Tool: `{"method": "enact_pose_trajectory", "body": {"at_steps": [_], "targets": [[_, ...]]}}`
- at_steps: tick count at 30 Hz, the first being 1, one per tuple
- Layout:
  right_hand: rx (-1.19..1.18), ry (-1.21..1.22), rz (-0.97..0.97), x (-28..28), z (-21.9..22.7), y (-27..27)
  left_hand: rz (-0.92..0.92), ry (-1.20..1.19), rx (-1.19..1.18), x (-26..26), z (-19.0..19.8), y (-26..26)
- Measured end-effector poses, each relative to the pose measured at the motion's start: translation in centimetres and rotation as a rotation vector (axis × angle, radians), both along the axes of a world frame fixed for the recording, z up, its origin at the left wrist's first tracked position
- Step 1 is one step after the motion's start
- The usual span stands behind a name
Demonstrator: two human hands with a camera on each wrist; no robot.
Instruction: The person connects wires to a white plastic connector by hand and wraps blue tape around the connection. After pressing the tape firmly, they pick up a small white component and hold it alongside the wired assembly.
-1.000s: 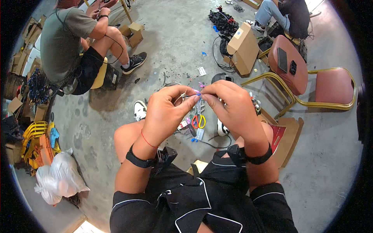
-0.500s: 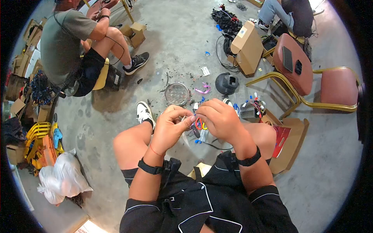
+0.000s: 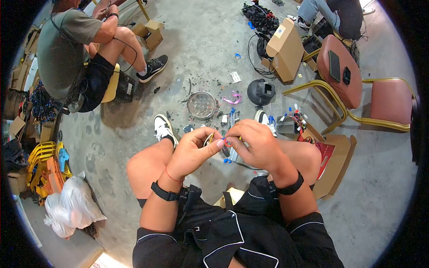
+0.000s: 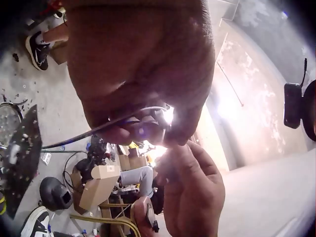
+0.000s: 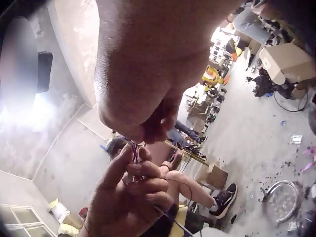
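Observation:
In the head view, the left hand [image 3: 190,154] and right hand [image 3: 254,144] meet fingertip to fingertip above the floor between the knees. A tiny blue piece [image 3: 224,139] is pinched where they meet; its shape is too small to tell. From the left hand [image 4: 143,64] a thin dark cable [image 4: 81,136] trails away in the left wrist view. The right wrist view shows the left hand's [image 5: 126,197] thumb and fingers pinched together just below the right hand [image 5: 153,69]. Red-handled scissors [image 3: 229,143] lie behind the fingertips, mostly hidden.
A round clear-looking dish [image 3: 202,105], pink strip [image 3: 233,97], black helmet-like object [image 3: 261,92] and bundled connectors [image 3: 292,121] lie ahead. Cardboard boxes [image 3: 286,53] and a chair [image 3: 344,71] stand right. A seated person [image 3: 73,58] is at left, white bags [image 3: 76,207] below.
Both hands have moved down in the head view, closer to the body, still joined at the fingertips. The round dish and the black helmet-like object are now uncovered beyond them.

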State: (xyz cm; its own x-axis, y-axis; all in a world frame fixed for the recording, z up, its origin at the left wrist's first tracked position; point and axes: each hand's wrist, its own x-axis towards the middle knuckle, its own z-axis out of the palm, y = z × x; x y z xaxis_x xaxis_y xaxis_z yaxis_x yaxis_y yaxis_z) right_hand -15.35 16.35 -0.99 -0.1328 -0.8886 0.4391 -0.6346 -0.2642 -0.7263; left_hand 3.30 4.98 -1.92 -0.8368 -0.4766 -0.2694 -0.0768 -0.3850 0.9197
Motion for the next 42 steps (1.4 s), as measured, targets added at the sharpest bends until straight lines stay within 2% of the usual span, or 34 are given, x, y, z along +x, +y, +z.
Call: {"method": "enact_pose_trajectory", "body": {"at_steps": [3, 12, 23, 29, 31, 34, 39, 42], "targets": [[-0.014, 0.009, -0.001, 0.4, -0.1, 0.1, -0.05, -0.113, -0.032, 0.1, 0.0, -0.1], [-0.029, 0.019, 0.011, 0.2, -1.0, 0.3, 0.033, -0.112, -0.074, 0.1, -0.4, 0.5], [0.009, 0.022, -0.011, 0.2, -0.8, 1.3, 0.02, -0.136, -0.205, 0.2, -0.1, 1.3], [-0.031, 0.078, 0.009, 0.2, -0.9, 1.3, 0.028, -0.145, -0.27, 0.2, -0.4, 1.5], [-0.035, 0.174, 0.019, 0.2, -0.7, 1.3, 0.032, -0.147, -0.284, 0.2, -0.5, 1.6], [-0.058, 0.243, 0.03, 0.2, -0.7, 1.3, 0.03, -0.235, -0.354, 0.2, -0.5, 1.7], [-0.059, 0.29, 0.024, 0.4, -0.9, 1.5, 0.071, -0.187, -0.597, -0.1, 0.3, 1.8], [-0.066, 0.288, 0.017, 0.1, -0.8, 0.5, 0.094, -0.135, -0.621, -0.5, 0.2, 0.9]]}}
